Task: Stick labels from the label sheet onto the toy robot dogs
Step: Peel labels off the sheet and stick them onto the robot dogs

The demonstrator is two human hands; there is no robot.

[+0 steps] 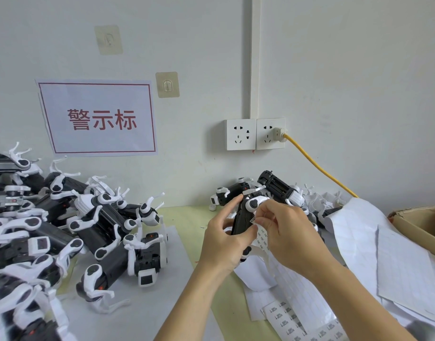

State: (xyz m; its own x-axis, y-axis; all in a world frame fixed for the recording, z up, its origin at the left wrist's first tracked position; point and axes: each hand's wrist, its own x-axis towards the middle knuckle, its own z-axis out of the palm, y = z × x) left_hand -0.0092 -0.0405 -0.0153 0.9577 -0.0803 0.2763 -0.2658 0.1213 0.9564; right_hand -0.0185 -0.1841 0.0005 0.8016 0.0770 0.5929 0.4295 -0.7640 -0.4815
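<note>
My left hand (224,238) grips a black and white toy robot dog (246,212), held upright above the table at centre. My right hand (285,232) is right beside it. Its fingertips pinch a small white label (254,219) against the dog's black body. A strip of label sheet (262,238) hangs under my right hand, and more of the label sheet (288,313) lies on the table below.
A large pile of toy robot dogs (71,225) fills the left side. A smaller pile (280,190) lies behind my hands. Used white backing sheets (384,262) spread to the right, beside a cardboard box (423,227). A yellow cable (320,166) runs from the wall socket.
</note>
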